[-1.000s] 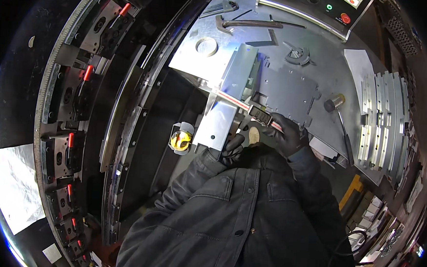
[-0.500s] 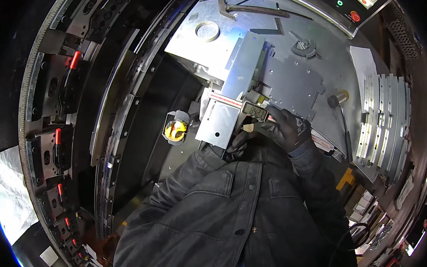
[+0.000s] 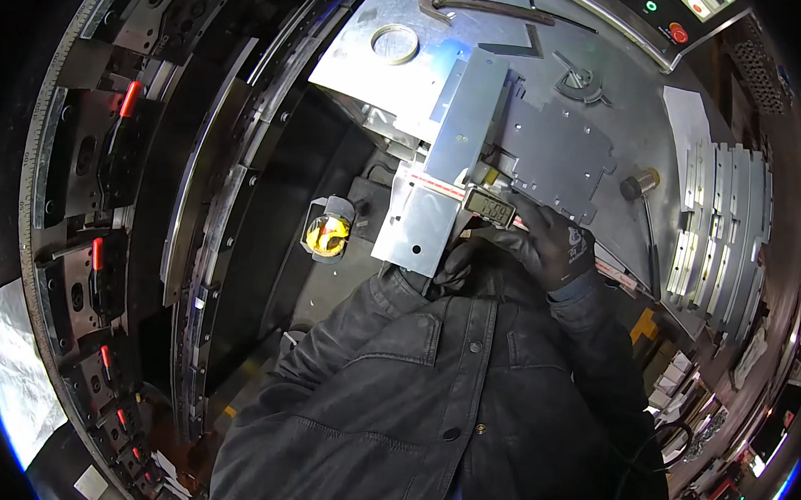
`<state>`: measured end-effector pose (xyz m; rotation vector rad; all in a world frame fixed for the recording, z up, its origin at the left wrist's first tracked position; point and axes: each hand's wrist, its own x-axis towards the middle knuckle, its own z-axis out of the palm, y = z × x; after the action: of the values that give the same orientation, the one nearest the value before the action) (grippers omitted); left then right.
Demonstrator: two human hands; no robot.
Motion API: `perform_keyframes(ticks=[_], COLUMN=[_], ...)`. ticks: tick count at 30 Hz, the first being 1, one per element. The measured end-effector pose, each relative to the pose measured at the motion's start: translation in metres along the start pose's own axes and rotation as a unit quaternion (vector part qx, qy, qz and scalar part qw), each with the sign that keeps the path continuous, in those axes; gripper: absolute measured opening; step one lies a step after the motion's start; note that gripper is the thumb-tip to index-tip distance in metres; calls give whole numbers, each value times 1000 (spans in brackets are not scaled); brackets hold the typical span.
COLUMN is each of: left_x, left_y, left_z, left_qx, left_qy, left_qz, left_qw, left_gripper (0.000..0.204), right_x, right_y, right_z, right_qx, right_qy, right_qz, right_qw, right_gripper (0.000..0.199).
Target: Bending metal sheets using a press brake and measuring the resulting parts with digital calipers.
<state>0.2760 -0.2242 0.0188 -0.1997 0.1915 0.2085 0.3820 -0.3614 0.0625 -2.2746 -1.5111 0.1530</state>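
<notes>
My right hand [image 3: 552,246], in a black glove, grips a digital caliper [image 3: 490,205] whose small display sits just left of the fingers. The caliper's jaws rest across a bent sheet-metal part [image 3: 447,170], a long folded strip reaching from the table edge toward me. My left hand [image 3: 455,262], also gloved in black, is under the near end of that strip and mostly hidden by it. A flat grey cut-out plate [image 3: 553,154] lies on the steel table [image 3: 374,74] right behind the caliper.
A metal ring [image 3: 395,43], a hammer [image 3: 642,201], flat bars and a stack of bright metal strips [image 3: 719,219] lie on the table. A control panel with red and green buttons [image 3: 675,28] is beyond. A yellow foot pedal [image 3: 326,232] sits below. Machine tooling curves along the left.
The view has shifted, so the table and part sit higher and closer. My right hand has slid the caliper along the bent strip; the left hand has slipped further beneath it.
</notes>
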Motion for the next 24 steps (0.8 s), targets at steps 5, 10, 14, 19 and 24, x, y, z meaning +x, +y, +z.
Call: perform_keyframes(ticks=[5, 10, 14, 19, 24], left_x=[-4, -4, -5, -1, -1], left_y=[-1, -4, -3, -5, 0], left_z=[5, 7, -3, -10, -21], left_qx=[4, 7, -4, -26, -37], left_qy=[79, 141, 122, 93, 68], left_qz=[65, 107, 80, 16, -18], left_qw=[995, 984, 989, 995, 997], left_gripper=[51, 51, 52, 52, 53], right_x=[-8, -15, -7, -15, -7], right_y=[14, 22, 1, 12, 2], right_z=[10, 19, 1, 16, 2], right_qx=[58, 8, 4, 21, -60], right_qy=[23, 38, -27, 34, -24], right_qz=[-26, -15, 52, 16, 19], right_qw=[998, 999, 998, 999, 998], right_gripper=[42, 39, 36, 38, 42])
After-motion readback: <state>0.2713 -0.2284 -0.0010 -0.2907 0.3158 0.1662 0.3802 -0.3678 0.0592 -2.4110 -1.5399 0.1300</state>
